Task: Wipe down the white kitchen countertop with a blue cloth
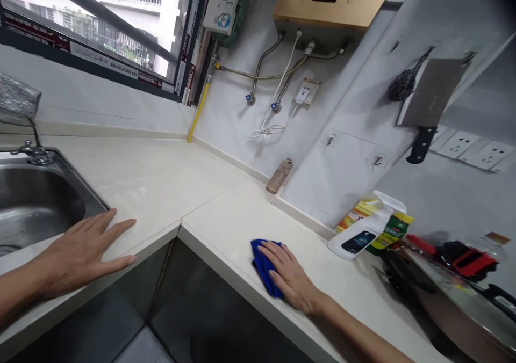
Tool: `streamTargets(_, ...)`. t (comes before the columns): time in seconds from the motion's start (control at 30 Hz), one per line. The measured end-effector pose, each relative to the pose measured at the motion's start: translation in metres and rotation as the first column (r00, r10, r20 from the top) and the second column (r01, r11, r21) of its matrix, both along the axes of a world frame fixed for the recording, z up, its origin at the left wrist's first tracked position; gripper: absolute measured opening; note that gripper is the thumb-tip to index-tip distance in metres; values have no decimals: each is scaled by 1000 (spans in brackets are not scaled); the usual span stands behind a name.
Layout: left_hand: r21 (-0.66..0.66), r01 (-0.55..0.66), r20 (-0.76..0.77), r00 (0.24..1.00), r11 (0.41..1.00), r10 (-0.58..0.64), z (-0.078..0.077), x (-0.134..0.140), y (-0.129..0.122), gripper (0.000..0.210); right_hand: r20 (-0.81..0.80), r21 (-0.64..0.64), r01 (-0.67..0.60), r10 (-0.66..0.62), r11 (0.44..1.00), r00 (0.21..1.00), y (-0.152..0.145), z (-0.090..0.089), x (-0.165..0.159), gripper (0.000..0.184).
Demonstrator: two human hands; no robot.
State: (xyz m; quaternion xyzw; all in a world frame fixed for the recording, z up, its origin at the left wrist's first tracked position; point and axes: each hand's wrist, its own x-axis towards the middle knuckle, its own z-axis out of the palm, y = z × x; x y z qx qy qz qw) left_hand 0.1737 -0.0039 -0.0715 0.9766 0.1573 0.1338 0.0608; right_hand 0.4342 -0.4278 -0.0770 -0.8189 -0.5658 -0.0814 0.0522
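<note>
My right hand [291,278] presses a folded blue cleaning cloth [263,266] onto the white countertop [237,218], close to its front edge. The fingers lie over the cloth and cover much of it. On the left, my left hand [86,250] rests palm down with fingers spread, holding nothing. It lies on the counter's front strip beside the corner of the steel sink [38,191].
A white spray bottle [358,234] and colourful packets [393,229] stand against the right wall, beside a lidded pan [455,298]. A brown bottle-shaped item [279,175] leans in the corner. A cleaver [431,94] hangs above. The faucet [38,153] is at left.
</note>
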Motion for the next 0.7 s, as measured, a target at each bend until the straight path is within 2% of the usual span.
streamTargets(0.1,0,-35,-119,992,999,35,-6,1,6,79,-22,-7,-58,58,998,998,60,7,32,55)
streamTargets(0.23,46,-49,-94,994,998,53,-22,0,17,79,-15,17,-9,9,1000,1000,119,3,93,55)
streamTargets(0.37,79,-45,-79,996,996,51,-31,-4,25,81,22,59,85,-87,995,996,151,-9,160,54)
streamTargets(0.47,31,-42,-160,986,999,47,-24,-7,22,84,53,88,186,-191,979,980,160,-15,208,53)
streamTargets(0.53,-17,-72,-204,977,997,67,-15,-7,17,86,47,84,300,-305,950,951,162,-16,236,52)
streamTargets(0.6,-63,-119,-221,970,991,102,-7,-5,10,90,7,57,446,-447,893,894,165,-14,257,51)
streamTargets(0.7,-93,-116,-175,980,989,99,-7,-1,4,92,-52,22,604,-603,796,796,182,-7,269,54)
